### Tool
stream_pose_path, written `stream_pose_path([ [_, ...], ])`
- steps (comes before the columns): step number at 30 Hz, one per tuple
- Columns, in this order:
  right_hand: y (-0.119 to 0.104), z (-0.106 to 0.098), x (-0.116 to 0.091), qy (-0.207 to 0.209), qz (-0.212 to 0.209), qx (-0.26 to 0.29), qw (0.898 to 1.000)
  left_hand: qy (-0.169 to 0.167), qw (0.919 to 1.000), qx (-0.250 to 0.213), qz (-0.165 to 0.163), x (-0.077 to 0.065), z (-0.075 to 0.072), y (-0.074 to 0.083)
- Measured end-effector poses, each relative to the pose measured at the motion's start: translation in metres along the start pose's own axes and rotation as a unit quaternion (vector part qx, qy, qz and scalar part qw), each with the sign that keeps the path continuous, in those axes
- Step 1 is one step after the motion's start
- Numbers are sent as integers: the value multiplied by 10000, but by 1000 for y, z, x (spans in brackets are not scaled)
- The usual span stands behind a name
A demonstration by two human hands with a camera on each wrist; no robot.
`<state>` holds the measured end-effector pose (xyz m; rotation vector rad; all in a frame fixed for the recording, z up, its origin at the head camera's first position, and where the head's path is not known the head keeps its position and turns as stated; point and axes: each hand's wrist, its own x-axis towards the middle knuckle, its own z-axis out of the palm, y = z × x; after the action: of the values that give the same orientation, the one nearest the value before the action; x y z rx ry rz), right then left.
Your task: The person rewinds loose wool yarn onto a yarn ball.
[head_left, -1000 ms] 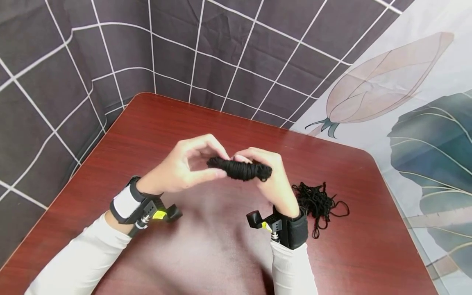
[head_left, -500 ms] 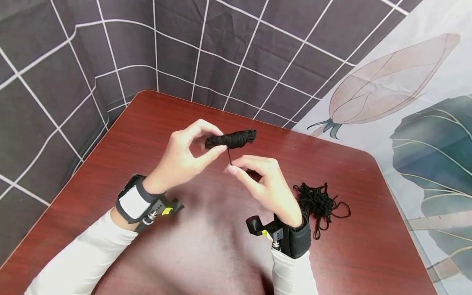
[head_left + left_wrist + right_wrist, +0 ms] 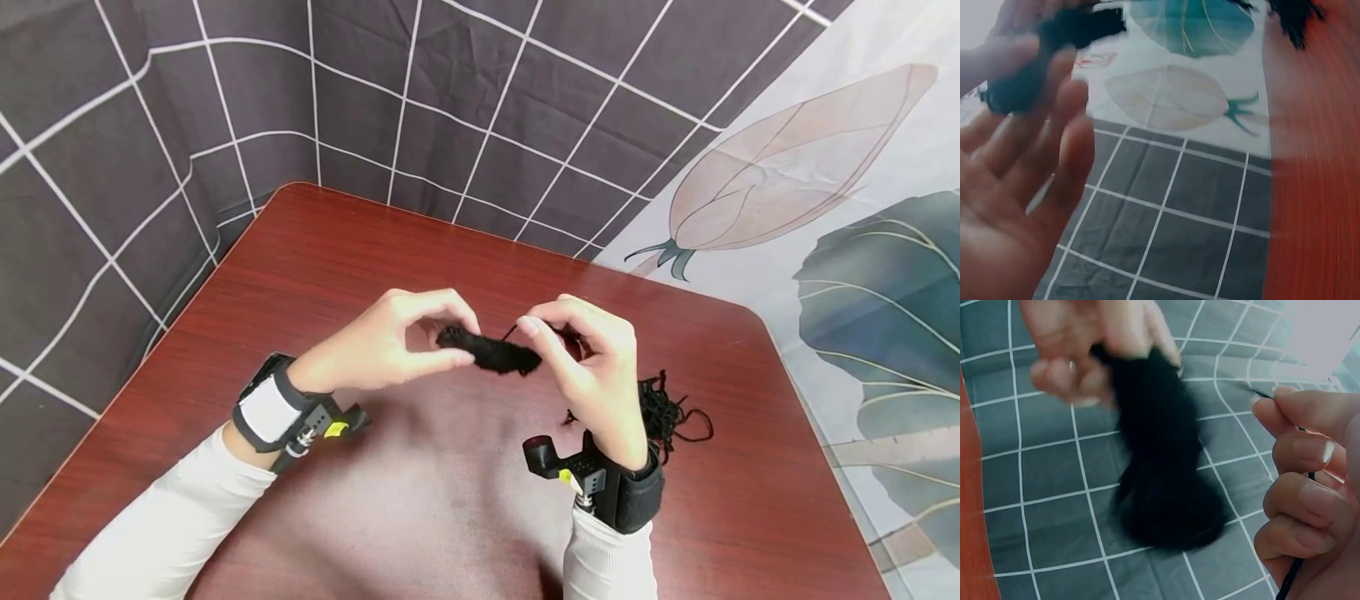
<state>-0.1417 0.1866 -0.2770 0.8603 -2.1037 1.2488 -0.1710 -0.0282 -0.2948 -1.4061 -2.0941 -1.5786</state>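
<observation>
Compared with half a second ago, the right hand [image 3: 603, 367] has shifted up and outward, and the elongated bundle of wound black cord [image 3: 495, 352] has dropped lower, its right end now tipped down where it had pointed up. The thin black cord strand [image 3: 1290, 581] that ran down from the bundle's underside now leaves its upper edge as the head view sees it. For the work in hand, I judge this to be a change of side partway through a wrap, with the strand kept fairly taut and no end tucked in yet.

The bundle is held in the air above the glossy red-brown wooden worktop [image 3: 720, 500], between the two hands. The left hand [image 3: 382, 342] pinches its left end between thumb and fingers, while the free end points toward the right hand. That right hand grips only the strand, pinched at the fingertips and running through the curled fingers (the bundle itself is badly blurred in the right wrist view). On the worktop, the tangled heap of loose black cord [image 3: 663, 417] lies partly hidden behind the right hand; whether the strand runs on into it, I cannot tell.
</observation>
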Motion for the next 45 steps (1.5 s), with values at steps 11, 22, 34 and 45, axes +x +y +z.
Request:
stream_pose_path([
  [11, 10, 19, 3, -805, 105, 402, 9959, 155, 9866, -1613, 204, -6, 5, -3],
  [22, 26, 34, -5, -1273, 283, 230, 9912, 2021, 9763, -774, -30, 0, 4, -7],
  [34, -3, 26, -1, -1167, -321, 165, 9925, 904, 9929, 740, -243, 3, 3, 2],
  [45, -15, 6, 7, -420, -154, 281, 9986, -756, 9955, -572, 94, 0, 1, 2],
])
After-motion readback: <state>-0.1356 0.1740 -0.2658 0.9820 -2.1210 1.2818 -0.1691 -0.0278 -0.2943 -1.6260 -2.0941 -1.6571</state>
